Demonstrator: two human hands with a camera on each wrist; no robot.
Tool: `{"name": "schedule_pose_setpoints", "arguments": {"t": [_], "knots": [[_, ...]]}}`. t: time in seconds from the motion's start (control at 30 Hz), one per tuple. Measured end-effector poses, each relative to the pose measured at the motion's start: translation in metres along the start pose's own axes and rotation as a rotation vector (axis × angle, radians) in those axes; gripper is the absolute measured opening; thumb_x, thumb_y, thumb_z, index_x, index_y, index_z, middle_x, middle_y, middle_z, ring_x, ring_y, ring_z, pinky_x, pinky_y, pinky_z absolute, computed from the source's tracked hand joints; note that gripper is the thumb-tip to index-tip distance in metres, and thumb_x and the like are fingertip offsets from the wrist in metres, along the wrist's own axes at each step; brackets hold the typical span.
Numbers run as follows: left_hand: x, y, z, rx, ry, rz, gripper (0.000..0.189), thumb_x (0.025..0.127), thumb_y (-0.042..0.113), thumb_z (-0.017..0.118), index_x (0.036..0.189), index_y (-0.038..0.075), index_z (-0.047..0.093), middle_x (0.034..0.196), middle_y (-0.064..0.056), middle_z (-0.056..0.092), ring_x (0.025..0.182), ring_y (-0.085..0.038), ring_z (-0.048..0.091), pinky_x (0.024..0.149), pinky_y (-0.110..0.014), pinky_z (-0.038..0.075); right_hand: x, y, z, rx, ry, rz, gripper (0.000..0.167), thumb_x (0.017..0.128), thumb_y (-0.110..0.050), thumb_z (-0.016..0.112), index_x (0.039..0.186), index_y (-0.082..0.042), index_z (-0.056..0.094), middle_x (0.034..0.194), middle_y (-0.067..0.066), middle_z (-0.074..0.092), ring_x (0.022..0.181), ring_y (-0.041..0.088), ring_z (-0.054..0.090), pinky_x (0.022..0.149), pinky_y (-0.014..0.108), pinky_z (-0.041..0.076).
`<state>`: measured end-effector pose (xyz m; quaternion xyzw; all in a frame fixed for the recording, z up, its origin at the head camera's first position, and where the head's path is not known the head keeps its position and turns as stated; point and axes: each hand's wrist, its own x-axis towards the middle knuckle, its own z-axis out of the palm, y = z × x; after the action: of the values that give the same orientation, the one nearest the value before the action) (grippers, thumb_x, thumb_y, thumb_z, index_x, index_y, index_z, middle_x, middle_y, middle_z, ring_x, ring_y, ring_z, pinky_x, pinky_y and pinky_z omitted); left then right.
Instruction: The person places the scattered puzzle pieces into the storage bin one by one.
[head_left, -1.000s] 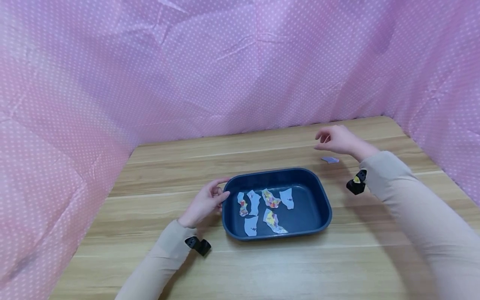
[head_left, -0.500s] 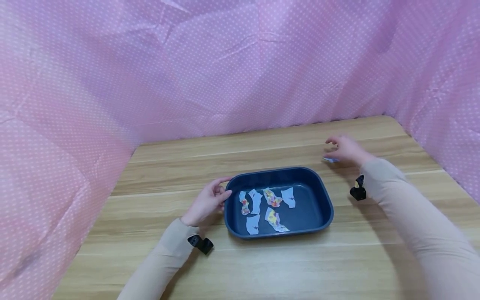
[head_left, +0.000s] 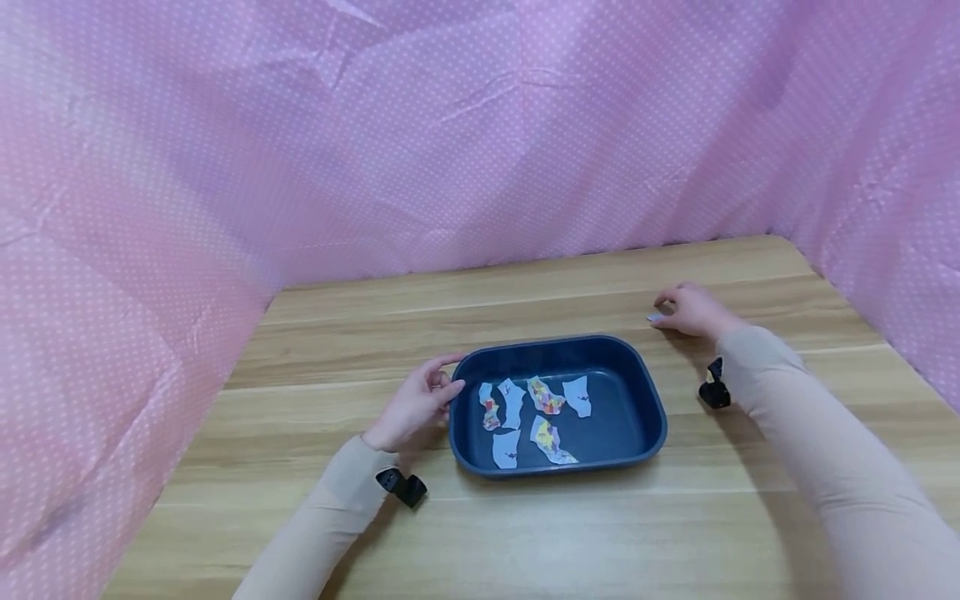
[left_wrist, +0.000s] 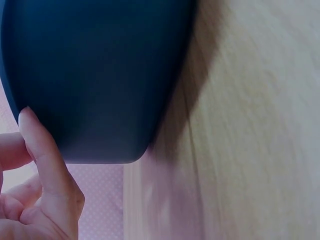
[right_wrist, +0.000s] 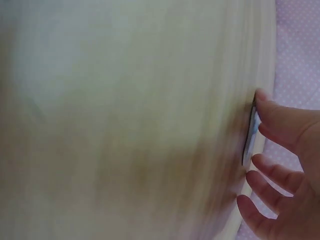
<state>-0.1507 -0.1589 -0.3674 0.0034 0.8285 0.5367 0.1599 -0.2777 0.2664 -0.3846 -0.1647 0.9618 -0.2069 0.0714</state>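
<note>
Wooden tabletop (head_left: 525, 533), pink dotted curtain (head_left: 300, 150) on three sides. Dark blue tray (head_left: 637, 392) mid-tabletop, six paper scraps (head_left: 551, 396) inside. Left hand (head_left: 416, 404) rests at the tray's left end, fingers lightly curled, fingertip touching the tray wall, holding nothing. Right hand (head_left: 690, 310) near the far right edge, fingertips down on a small paper piece (head_left: 656, 317) lying flat on the tabletop; thumb at its edge, pinch not confirmed.

You get soft, even, bright light from above; the tray (head_left: 558, 350) throws a faint shadow beside your left grip (head_left: 416, 406). Both wrist views are smeared, the surface (right_wrist: 125, 125) by your right grip (right_wrist: 290, 165) out of focus.
</note>
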Motion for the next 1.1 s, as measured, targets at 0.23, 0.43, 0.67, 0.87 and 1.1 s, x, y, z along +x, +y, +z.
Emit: {"name": "schedule_pose_setpoints", "arguments": {"t": [0.23, 0.43, 0.67, 0.87, 1.1], "knots": [[0.003, 0.002, 0.002, 0.007, -0.025, 0.014, 0.043, 0.095, 0.015, 0.057, 0.136, 0.023, 0.047, 0.087, -0.011, 0.055, 0.067, -0.020, 0.056, 0.064, -0.029, 0.053, -0.003, 0.006, -0.002, 0.045, 0.016, -0.027, 0.031, 0.084, -0.016, 0.070, 0.103, 0.008, 0.062, 0.099, 0.027, 0.061, 0.093, 0.038, 0.056, 0.084, 0.052, 0.044], [0.004, 0.001, 0.003, -0.006, -0.042, 0.017, 0.043, 0.096, 0.015, 0.056, 0.137, 0.023, 0.047, 0.086, -0.012, 0.055, 0.066, -0.019, 0.055, 0.063, -0.029, 0.052, -0.006, 0.010, 0.003, 0.106, 0.021, -0.008, 0.022, 0.084, -0.015, 0.070, 0.095, 0.003, 0.064, 0.086, 0.018, 0.065, 0.081, 0.027, 0.057, 0.073, 0.037, 0.044], [-0.002, -0.002, 0.001, 0.001, -0.018, 0.001, 0.044, 0.095, 0.014, 0.056, 0.138, 0.023, 0.046, 0.085, -0.010, 0.054, 0.065, -0.021, 0.055, 0.062, -0.030, 0.052, -0.004, 0.000, 0.012, 0.149, -0.014, 0.004, 0.013, 0.085, -0.012, 0.066, 0.088, 0.001, 0.064, 0.080, 0.011, 0.062, 0.075, 0.021, 0.054, 0.068, 0.030, 0.042], [-0.002, 0.000, 0.000, 0.012, -0.014, 0.006, 0.044, 0.095, 0.017, 0.057, 0.138, 0.023, 0.046, 0.088, -0.010, 0.055, 0.067, -0.020, 0.056, 0.064, -0.031, 0.053, -0.001, -0.002, 0.011, 0.181, -0.013, 0.005, 0.009, 0.087, -0.007, 0.063, 0.087, 0.002, 0.063, 0.080, 0.010, 0.059, 0.076, 0.022, 0.051, 0.069, 0.030, 0.041], [-0.001, 0.001, 0.000, 0.000, -0.026, 0.010, 0.044, 0.096, 0.016, 0.056, 0.138, 0.023, 0.045, 0.088, -0.012, 0.055, 0.067, -0.020, 0.056, 0.065, -0.031, 0.054, -0.004, -0.001, 0.011, 0.181, 0.005, -0.001, 0.007, 0.088, -0.007, 0.063, 0.086, 0.000, 0.063, 0.079, 0.007, 0.060, 0.076, 0.021, 0.051, 0.069, 0.030, 0.041]]}}
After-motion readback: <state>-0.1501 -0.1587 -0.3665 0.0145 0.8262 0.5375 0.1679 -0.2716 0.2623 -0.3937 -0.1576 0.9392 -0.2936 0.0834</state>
